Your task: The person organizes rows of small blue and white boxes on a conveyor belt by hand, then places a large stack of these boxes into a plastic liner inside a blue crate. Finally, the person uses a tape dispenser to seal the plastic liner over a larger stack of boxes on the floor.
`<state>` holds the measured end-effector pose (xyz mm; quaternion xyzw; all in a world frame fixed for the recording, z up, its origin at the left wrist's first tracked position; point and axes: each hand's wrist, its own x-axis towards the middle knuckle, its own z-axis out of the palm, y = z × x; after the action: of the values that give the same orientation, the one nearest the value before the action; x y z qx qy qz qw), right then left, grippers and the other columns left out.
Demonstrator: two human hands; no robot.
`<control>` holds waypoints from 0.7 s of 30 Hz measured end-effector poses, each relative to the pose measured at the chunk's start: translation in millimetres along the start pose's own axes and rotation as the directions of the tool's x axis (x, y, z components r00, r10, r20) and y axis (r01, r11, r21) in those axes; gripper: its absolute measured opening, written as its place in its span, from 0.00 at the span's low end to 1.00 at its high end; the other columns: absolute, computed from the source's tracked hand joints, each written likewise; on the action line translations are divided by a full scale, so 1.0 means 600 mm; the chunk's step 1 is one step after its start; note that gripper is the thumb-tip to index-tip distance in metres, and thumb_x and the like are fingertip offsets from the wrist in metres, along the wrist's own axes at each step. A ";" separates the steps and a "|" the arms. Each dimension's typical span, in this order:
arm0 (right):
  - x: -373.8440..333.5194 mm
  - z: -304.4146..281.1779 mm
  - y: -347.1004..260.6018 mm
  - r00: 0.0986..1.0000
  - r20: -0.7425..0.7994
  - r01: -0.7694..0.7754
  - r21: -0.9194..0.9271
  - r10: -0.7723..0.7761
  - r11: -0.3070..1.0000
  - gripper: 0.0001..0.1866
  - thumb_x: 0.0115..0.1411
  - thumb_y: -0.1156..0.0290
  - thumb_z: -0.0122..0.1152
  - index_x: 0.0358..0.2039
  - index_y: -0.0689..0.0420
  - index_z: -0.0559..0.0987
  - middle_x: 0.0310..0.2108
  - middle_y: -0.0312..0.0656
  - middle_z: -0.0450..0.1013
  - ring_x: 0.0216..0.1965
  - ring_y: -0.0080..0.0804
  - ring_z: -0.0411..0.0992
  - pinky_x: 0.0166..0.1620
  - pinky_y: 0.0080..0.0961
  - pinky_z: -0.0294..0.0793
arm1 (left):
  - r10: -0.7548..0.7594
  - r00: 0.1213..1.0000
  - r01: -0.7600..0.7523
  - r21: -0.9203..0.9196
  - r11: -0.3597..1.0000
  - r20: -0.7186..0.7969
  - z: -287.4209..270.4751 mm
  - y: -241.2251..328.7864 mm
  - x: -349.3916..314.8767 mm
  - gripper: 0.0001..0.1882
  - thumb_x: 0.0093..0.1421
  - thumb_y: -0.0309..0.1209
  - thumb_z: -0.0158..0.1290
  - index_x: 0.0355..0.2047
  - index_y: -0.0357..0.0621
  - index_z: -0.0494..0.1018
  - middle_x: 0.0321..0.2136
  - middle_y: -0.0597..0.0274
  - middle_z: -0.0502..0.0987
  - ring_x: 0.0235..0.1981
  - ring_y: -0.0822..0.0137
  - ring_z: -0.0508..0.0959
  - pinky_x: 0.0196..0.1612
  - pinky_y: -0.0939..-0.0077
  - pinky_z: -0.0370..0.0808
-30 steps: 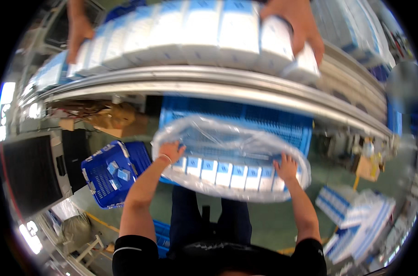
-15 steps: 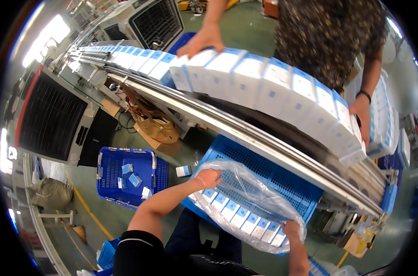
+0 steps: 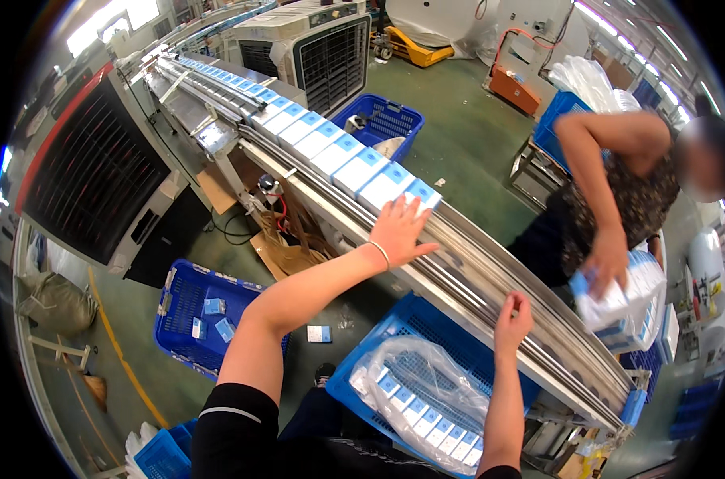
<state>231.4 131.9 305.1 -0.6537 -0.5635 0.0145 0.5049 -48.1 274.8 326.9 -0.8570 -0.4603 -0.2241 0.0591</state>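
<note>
Your spread left hand (image 3: 398, 234) partly hides one box (image 3: 423, 192); your right hand (image 3: 513, 326) curls, contents unclear; a basket (image 3: 184, 299) shows three cartons (image 3: 215, 306).

Conveyor (image 3: 478, 255): long, metal-railed, running diagonally from upper left to lower right. Directly on it: single row of white-and-blue boxes (image 3: 338, 153), set side by side along upper-left stretch. Floor (image 3: 458, 120): green, marked with yellow line (image 3: 116, 343) at left. Directly on floor: dark blue crate (image 3: 219, 283), left; second blue crate (image 3: 400, 116), conveyor's far side; small carton (image 3: 319, 334), near first crate; yellow pallet truck (image 3: 420, 51), far back.
</note>
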 end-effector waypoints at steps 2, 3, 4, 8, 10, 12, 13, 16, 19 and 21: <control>0.024 0.026 0.025 0.985 0.027 -0.167 -0.121 0.172 0.979 0.07 0.59 0.72 0.54 0.34 0.60 0.75 0.24 0.42 0.73 0.26 0.33 0.72 0.34 0.26 0.70 | 0.025 0.990 -0.053 -0.204 0.978 -0.141 -0.038 -0.036 0.018 0.31 0.58 0.50 0.49 0.54 0.40 0.64 0.53 0.41 0.64 0.51 0.48 0.67 0.53 0.58 0.64; 0.024 0.037 0.025 0.974 0.033 -0.215 -0.192 0.225 0.958 0.07 0.59 0.70 0.54 0.34 0.60 0.76 0.23 0.42 0.73 0.25 0.33 0.72 0.33 0.26 0.70 | 0.047 0.972 -0.089 -0.174 0.981 -0.232 -0.048 -0.086 0.024 0.28 0.57 0.47 0.51 0.51 0.39 0.67 0.50 0.44 0.67 0.49 0.49 0.69 0.51 0.59 0.65; 0.019 0.048 0.024 0.974 -0.001 -0.223 -0.162 0.226 0.961 0.08 0.59 0.68 0.54 0.34 0.59 0.76 0.22 0.39 0.74 0.24 0.29 0.71 0.31 0.25 0.70 | 0.047 0.954 -0.083 -0.111 0.990 -0.296 -0.056 -0.150 0.027 0.24 0.56 0.42 0.53 0.48 0.39 0.69 0.45 0.47 0.71 0.45 0.51 0.71 0.49 0.61 0.67; 0.011 0.042 0.083 0.924 0.020 -0.383 0.019 0.383 0.924 0.08 0.60 0.67 0.54 0.32 0.57 0.76 0.21 0.37 0.73 0.23 0.22 0.70 0.29 0.22 0.68 | -0.420 0.809 0.416 -0.103 0.903 -0.411 -0.088 -0.451 0.002 0.16 0.53 0.36 0.56 0.37 0.37 0.70 0.36 0.50 0.72 0.40 0.53 0.72 0.43 0.60 0.69; 0.010 0.045 0.088 0.914 0.030 -0.405 0.137 0.405 0.904 0.08 0.60 0.66 0.54 0.30 0.57 0.76 0.20 0.35 0.73 0.22 0.19 0.69 0.28 0.20 0.67 | -0.618 0.731 0.679 0.228 0.698 -0.289 -0.095 -0.604 -0.011 0.22 0.56 0.44 0.51 0.38 0.33 0.69 0.42 0.46 0.70 0.43 0.50 0.70 0.49 0.58 0.67; 0.015 0.061 0.067 0.922 0.011 -0.387 -0.019 0.387 0.922 0.09 0.60 0.66 0.54 0.28 0.57 0.75 0.18 0.34 0.72 0.21 0.19 0.68 0.27 0.20 0.66 | -0.737 0.603 0.793 0.127 0.596 -0.306 -0.094 -0.724 -0.018 0.25 0.57 0.43 0.48 0.43 0.30 0.67 0.48 0.41 0.67 0.52 0.46 0.65 0.56 0.56 0.61; 0.016 0.061 0.058 0.926 -0.004 -0.375 -0.107 0.376 0.921 0.09 0.60 0.66 0.54 0.27 0.57 0.75 0.17 0.34 0.72 0.20 0.19 0.68 0.27 0.20 0.66 | -0.645 0.668 0.726 0.135 0.674 -0.371 -0.088 -0.755 -0.021 0.27 0.57 0.43 0.48 0.48 0.31 0.65 0.53 0.41 0.64 0.56 0.46 0.62 0.58 0.57 0.59; 0.024 0.073 0.036 0.927 -0.008 -0.365 -0.249 0.375 0.897 0.09 0.59 0.66 0.54 0.26 0.56 0.75 0.17 0.34 0.72 0.19 0.21 0.69 0.26 0.22 0.66 | -0.567 0.687 0.662 0.071 0.746 -0.453 -0.070 -0.833 -0.018 0.33 0.55 0.49 0.51 0.52 0.35 0.64 0.53 0.42 0.64 0.55 0.49 0.63 0.59 0.60 0.59; 0.027 0.057 0.038 0.943 -0.037 -0.318 -0.397 0.331 0.861 0.08 0.58 0.64 0.54 0.26 0.54 0.76 0.18 0.38 0.73 0.21 0.30 0.71 0.26 0.28 0.67 | -0.690 0.698 0.674 -0.151 0.724 -0.192 -0.026 -0.815 0.004 0.37 0.49 0.56 0.55 0.50 0.39 0.68 0.50 0.44 0.66 0.54 0.48 0.65 0.57 0.59 0.61; 0.024 0.058 0.044 0.951 -0.028 -0.280 -0.504 0.309 0.817 0.08 0.57 0.63 0.53 0.27 0.53 0.76 0.19 0.40 0.73 0.22 0.36 0.72 0.27 0.31 0.68 | -0.663 0.726 0.674 -0.001 0.738 -0.181 -0.031 -0.821 0.010 0.42 0.43 0.63 0.57 0.47 0.41 0.70 0.46 0.43 0.67 0.50 0.45 0.67 0.54 0.57 0.64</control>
<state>235.6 168.9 278.1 -0.8408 -0.4536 -0.0365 0.2932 -453.4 554.0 294.5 -0.6088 -0.7383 -0.2874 0.0410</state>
